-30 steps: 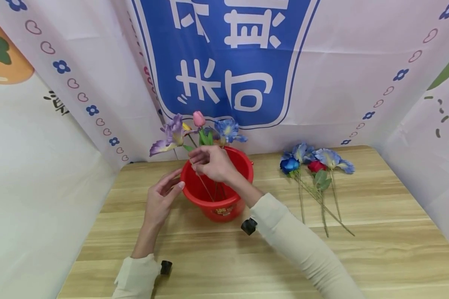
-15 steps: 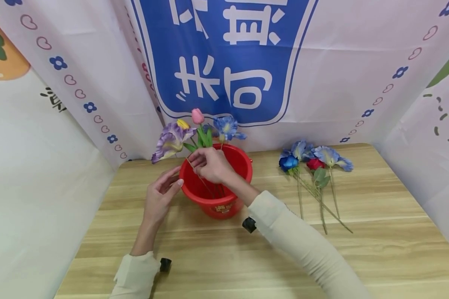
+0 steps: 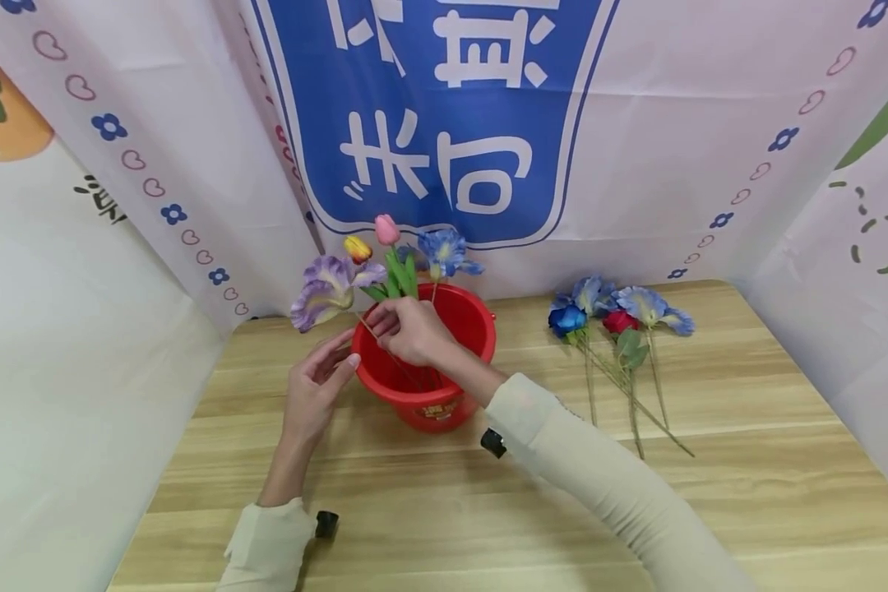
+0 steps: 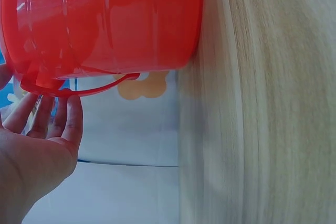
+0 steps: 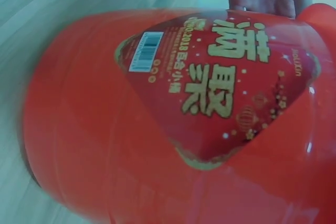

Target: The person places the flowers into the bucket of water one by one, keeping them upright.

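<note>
A red plastic bucket [image 3: 422, 404] stands on the table, its gold-lettered label [image 5: 220, 87] plain in the right wrist view. My right hand [image 3: 413, 330] is over its opening and pinches the stem of a purple iris [image 3: 327, 289]. The iris bloom leans out past the left rim; the lower stem reaches into the bucket. My left hand [image 3: 314, 388] is at the bucket's left side, its fingers extended against the red handle [image 4: 100, 88] near the rim. A pink tulip [image 3: 387, 230], a yellow-red tulip [image 3: 358, 249] and a blue iris [image 3: 442, 252] stand in the bucket.
On the table's right lie a blue rose [image 3: 566, 321], a red rose [image 3: 620, 321] and pale blue irises [image 3: 644, 306], stems pointing forward. A printed cloth [image 3: 636, 164] hangs close behind the bucket. Wood-grain tabletop [image 3: 414, 510] extends in front of it.
The purple iris bloom has turned and tipped lower to the left, baring more of the yellow-red tulip. My right hand keeps its pinch near the same spot; the left hand stays at the bucket.
</note>
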Demonstrator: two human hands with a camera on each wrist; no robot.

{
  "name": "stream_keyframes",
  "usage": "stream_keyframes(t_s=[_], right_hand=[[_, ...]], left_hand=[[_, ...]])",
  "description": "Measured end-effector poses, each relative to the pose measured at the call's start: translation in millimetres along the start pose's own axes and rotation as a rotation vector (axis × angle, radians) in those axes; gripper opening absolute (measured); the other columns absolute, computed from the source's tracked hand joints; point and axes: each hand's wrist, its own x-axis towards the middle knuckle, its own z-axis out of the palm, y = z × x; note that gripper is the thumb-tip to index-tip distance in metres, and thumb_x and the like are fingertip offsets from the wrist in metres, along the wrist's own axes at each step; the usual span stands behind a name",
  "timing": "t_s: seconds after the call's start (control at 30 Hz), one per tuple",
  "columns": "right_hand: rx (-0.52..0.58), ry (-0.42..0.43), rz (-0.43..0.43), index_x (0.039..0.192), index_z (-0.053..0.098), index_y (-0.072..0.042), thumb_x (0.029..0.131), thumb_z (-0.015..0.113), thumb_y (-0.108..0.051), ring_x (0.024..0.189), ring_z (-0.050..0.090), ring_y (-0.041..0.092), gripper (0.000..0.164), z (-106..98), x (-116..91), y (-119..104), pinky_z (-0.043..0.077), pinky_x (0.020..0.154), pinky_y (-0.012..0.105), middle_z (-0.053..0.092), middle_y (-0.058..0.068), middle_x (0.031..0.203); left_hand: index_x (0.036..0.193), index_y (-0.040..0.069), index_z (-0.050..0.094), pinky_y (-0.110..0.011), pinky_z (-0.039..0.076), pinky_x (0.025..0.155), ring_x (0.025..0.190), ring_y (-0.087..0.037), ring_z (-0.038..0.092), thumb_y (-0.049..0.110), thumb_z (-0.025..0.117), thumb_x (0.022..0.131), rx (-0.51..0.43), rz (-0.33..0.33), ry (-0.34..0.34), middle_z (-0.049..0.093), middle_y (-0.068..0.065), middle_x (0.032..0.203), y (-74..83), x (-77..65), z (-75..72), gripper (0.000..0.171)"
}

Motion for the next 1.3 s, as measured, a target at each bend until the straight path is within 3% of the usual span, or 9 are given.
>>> stream_keyframes(t_s=[0.37, 0.63, 0.83, 1.13, 1.3], right_hand=[[0.186, 0.002, 0.054, 0.108, 0.072, -0.010, 0.086, 0.077, -0.009, 0.086, 0.068, 0.011, 0.022, -5.0, -2.7, 1.2, 0.060, 0.073, 0.025, 0.072, 0.000, 0.097], [0.307, -0.035, 0.044, 0.114, 0.070, -0.008, 0.088, 0.075, -0.009, 0.085, 0.071, 0.017, 0.027, -14.5, -14.7, -1.7, 0.062, 0.078, 0.039, 0.071, 0.003, 0.100], [0.329, -0.026, -0.002, 0.121, 0.067, -0.005, 0.090, 0.074, -0.012, 0.092, 0.069, 0.018, 0.033, -29.6, -29.8, -1.7, 0.062, 0.081, 0.040, 0.070, 0.009, 0.111], [0.422, 0.062, -0.051, 0.121, 0.065, -0.001, 0.091, 0.072, -0.007, 0.098, 0.069, 0.026, 0.032, -63.6, -52.8, 10.8, 0.061, 0.083, 0.041, 0.067, 0.020, 0.116], [0.457, 0.126, -0.016, 0.120, 0.065, -0.005, 0.091, 0.072, -0.008, 0.103, 0.068, 0.030, 0.030, -85.5, -67.8, 26.0, 0.060, 0.086, 0.045, 0.067, 0.018, 0.116]], left_hand=[[0.134, 0.001, 0.060, -0.020, 0.056, 0.088, 0.115, -0.016, 0.064, 0.011, 0.068, 0.094, 0.041, -0.025, 0.007, 0.060, -0.018, 0.135, 0.0, -1.4, -1.4, 0.042], [0.134, 0.001, 0.060, -0.021, 0.056, 0.089, 0.116, -0.018, 0.064, 0.010, 0.068, 0.095, 0.037, -0.022, 0.006, 0.061, -0.014, 0.135, -0.8, -1.5, -1.6, 0.041], [0.135, -0.001, 0.059, -0.021, 0.056, 0.089, 0.118, -0.021, 0.063, 0.009, 0.067, 0.095, 0.026, -0.003, -0.008, 0.061, -0.014, 0.135, 0.7, -0.7, -1.3, 0.042], [0.135, -0.003, 0.058, -0.021, 0.056, 0.089, 0.118, -0.022, 0.063, 0.007, 0.067, 0.095, 0.021, 0.012, -0.015, 0.061, -0.014, 0.135, 1.0, -1.1, -1.2, 0.042], [0.135, -0.002, 0.059, -0.021, 0.056, 0.089, 0.118, -0.021, 0.063, 0.008, 0.067, 0.095, 0.027, 0.010, -0.016, 0.061, -0.014, 0.135, 1.3, -1.1, -1.5, 0.042]])
